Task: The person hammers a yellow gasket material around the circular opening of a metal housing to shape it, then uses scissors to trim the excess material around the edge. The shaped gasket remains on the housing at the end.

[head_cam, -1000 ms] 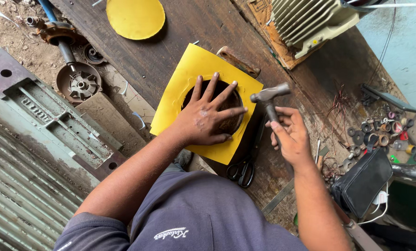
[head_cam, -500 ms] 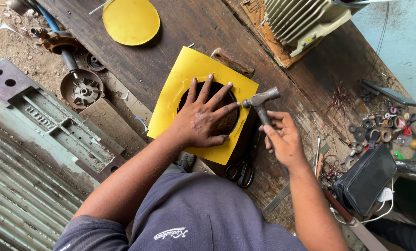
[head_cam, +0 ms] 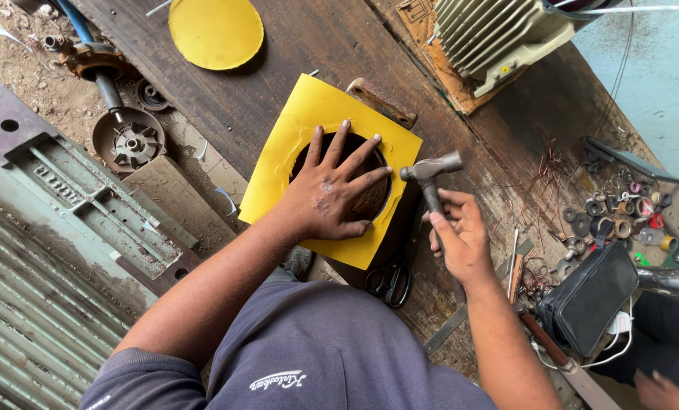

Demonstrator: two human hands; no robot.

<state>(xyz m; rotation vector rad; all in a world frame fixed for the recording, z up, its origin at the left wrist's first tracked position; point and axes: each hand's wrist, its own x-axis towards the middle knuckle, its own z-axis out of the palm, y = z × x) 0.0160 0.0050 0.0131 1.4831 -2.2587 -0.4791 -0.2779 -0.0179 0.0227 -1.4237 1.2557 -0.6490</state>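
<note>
**Lighting and picture quality**

Illumination is even, diffuse daylight; overall brightness is good. Shadows are soft and short, as under the yellow sheet (head_cam: 294,152) and beside the left hand (head_cam: 332,193). Mild glare shows on the hammer (head_cam: 429,171) head and on the pale wall at right. Focus is sharp centrally. Lines bow slightly toward the edges, indicating wide-angle distortion.

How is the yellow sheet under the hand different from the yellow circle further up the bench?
The yellow square sheet has corners and a big round hole cut in its middle; the yellow round disc is a solid circle with no hole. The left hand presses on the sheet, and the hammer in the right hand is by its edge, while the disc lies untouched. Both are the same flat yellow material on the wooden bench.
</note>
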